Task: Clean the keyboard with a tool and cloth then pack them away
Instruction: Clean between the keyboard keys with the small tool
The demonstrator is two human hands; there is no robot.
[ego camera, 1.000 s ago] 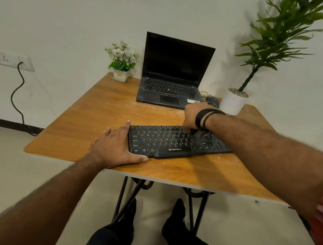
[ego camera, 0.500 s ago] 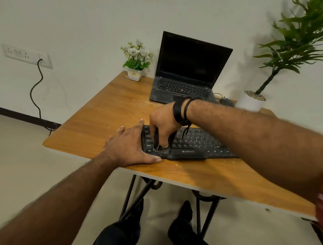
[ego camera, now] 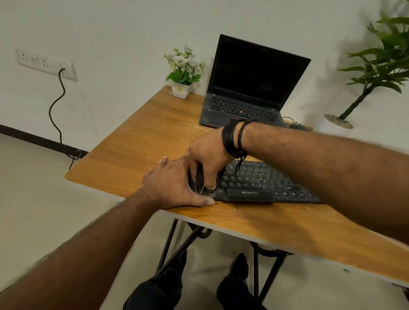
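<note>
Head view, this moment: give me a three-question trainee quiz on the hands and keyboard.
1. True or false: the left hand lies flat at the left end of the keyboard.
2. What does the right hand grip? A) dark tool B) white cloth C) mouse
3. Fill in: behind the keyboard on the table stands an open ____.

Key: 1 true; 2 A; 3 laptop.

A wooden table bears keyboard, laptop, flower pot.
</note>
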